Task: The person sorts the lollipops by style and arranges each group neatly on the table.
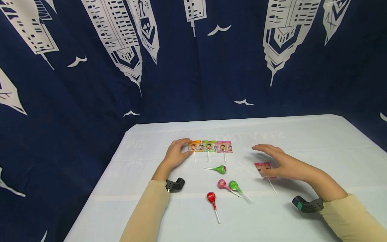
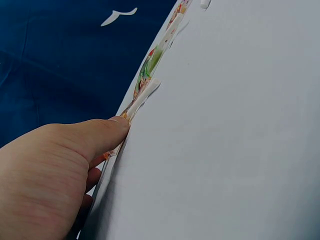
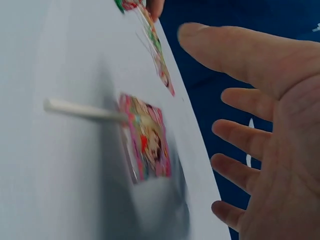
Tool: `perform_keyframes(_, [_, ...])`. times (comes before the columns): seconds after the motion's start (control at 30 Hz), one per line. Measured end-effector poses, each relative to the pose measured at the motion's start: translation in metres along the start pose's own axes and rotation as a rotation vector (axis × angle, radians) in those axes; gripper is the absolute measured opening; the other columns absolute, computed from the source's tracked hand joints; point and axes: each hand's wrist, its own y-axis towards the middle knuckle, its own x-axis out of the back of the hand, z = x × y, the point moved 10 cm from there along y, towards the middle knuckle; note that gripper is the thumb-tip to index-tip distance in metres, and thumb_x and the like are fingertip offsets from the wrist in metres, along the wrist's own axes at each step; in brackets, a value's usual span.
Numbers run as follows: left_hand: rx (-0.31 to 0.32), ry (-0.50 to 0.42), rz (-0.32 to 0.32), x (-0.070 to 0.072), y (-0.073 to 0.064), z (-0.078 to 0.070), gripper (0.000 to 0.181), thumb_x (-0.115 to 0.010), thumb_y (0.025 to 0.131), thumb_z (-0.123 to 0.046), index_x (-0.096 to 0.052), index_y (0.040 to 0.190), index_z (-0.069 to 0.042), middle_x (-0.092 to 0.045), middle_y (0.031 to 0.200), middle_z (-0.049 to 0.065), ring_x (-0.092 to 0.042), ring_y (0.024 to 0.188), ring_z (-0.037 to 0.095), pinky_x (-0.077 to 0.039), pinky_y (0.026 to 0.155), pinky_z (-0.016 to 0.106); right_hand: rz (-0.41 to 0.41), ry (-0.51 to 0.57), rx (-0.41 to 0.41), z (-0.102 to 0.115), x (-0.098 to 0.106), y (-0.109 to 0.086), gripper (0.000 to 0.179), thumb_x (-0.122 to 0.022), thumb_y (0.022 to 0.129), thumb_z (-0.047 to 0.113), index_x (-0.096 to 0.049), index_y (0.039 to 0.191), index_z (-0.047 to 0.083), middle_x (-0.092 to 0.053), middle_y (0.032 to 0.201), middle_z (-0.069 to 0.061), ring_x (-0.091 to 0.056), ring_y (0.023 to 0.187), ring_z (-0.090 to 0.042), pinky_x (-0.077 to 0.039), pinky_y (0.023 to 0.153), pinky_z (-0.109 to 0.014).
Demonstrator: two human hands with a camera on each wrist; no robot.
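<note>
Three flat-wrapped lollipops lie side by side in a row: an orange one [image 1: 195, 146], a green one [image 1: 209, 146] and a pink one [image 1: 224, 147]. My left hand [image 1: 176, 152] is at the row's left end, thumb and index finger pinching the left side of the orange lollipop; the left wrist view shows the thumb [image 2: 107, 134] on its wrapper. On the right, my right hand [image 1: 285, 164] is held with fingers apart above another pink flat lollipop [image 3: 147, 137]. That lollipop's stick points toward me, and the thumb overlaps its wrapper in the head view.
Round lollipops lie nearer me: a green one [image 1: 221, 169] below the row, a pink one [image 1: 222, 184] beside another green one [image 1: 233, 185], and a red one [image 1: 211, 197] closest. A white cloth covers the table [image 1: 136, 215]; a dark blue patterned curtain [image 1: 193, 87] hangs behind.
</note>
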Motion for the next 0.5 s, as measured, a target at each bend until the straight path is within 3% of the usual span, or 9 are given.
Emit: perform_keyframes(0.5, [-0.001,0.008,-0.01,-0.001,0.0,0.001,0.047,-0.073,0.09,-0.025,-0.062,0.135,-0.019,-0.056,0.147,0.002,-0.046,0.139,0.028,-0.033,0.118,0.049,0.111,-0.015,-0.035,-0.037,-0.005,-0.015,0.086,-0.085,0.075,0.038,-0.044,0.148,0.016,-0.043,0.151,-0.019,-0.036,0.137,-0.043,-0.034,0.104,-0.07])
